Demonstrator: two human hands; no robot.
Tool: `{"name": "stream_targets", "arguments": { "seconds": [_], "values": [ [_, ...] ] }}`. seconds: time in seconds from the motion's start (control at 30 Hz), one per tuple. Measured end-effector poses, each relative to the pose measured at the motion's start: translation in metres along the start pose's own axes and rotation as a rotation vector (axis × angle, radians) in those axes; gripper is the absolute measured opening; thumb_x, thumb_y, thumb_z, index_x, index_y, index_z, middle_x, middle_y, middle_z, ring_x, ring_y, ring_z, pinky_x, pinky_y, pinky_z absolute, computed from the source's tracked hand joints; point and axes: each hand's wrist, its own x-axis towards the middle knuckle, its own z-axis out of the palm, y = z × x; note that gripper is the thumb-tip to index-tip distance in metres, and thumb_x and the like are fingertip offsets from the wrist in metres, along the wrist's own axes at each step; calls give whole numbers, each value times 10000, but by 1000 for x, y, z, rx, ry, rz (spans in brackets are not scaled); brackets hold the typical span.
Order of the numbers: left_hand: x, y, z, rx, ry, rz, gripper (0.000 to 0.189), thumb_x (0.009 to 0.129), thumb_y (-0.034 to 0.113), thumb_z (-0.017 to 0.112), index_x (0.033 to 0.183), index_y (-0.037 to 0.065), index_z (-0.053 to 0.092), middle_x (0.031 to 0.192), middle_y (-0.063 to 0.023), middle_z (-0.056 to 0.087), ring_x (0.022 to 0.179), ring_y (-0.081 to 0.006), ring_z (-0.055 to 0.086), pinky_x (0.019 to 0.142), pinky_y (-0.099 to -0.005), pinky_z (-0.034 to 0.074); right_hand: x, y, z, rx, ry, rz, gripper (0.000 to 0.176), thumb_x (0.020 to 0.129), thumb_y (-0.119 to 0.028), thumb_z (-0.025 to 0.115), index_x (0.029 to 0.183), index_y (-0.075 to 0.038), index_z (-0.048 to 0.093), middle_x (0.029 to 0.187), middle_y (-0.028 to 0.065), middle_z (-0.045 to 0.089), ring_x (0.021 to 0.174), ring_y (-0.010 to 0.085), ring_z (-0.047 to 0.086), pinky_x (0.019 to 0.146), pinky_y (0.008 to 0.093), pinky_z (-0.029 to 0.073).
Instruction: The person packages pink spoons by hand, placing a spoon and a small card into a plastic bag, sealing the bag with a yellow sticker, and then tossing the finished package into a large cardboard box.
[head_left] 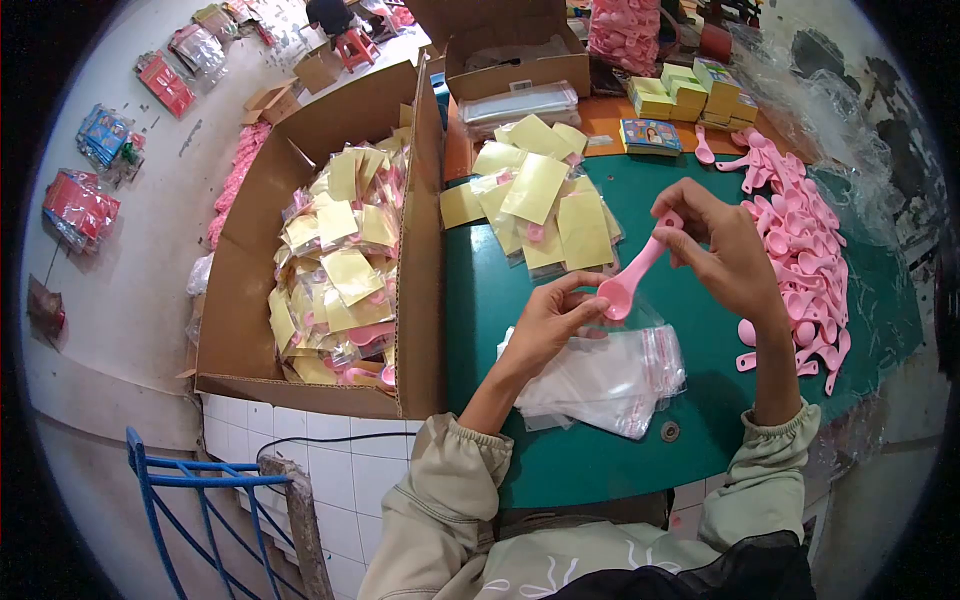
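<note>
A pink plastic spoon (640,267) slants between my two hands above the table. My right hand (722,250) pinches the end of its handle, near the hole. At the bowl, my left hand (548,322) is closed with thumb and fingertips on the rim. Clear film shows just below the bowl, partly hidden by the left fingers. Under my hands lies a stack of clear plastic bags (610,380). To the right of my right hand spreads a pile of pink spoons (795,235).
A tall cardboard box (424,250) full of packed bags (345,275) stands left of the green table (600,475). Packed bags with yellow cards (540,188) lie behind my hands. Card stacks (690,92) and another open box (518,72) are at the back.
</note>
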Motion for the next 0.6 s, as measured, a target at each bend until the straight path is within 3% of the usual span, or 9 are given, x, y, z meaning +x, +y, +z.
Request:
{"name": "stream_targets", "arguments": {
  "seconds": [0.07,0.27,0.6],
  "values": [
    [-1,7,1,45,-25,-38,327,885,184,600,1168,32,534,967,-99,667,866,-136,644,695,-231,506,1,5,3,74,107,-42,130,843,-67,602,918,9,528,679,39,556,587,81,562,515,224,435],
    [-2,5,3,124,6,39,336,878,164,602,1180,27,541,980,-87,664,870,-116,633,718,-225,498,1,1,-4,16,68,13,132,845,-71,602,917,14,530,688,38,554,586,81,561,513,221,433],
    [1,-5,0,8,32,69,290,866,146,625,1116,6,584,909,-33,651,800,-94,617,719,-224,503,-1,1,0,40,36,-86,134,846,-69,589,920,18,519,688,57,564,581,96,572,518,233,438]
  ]
}}
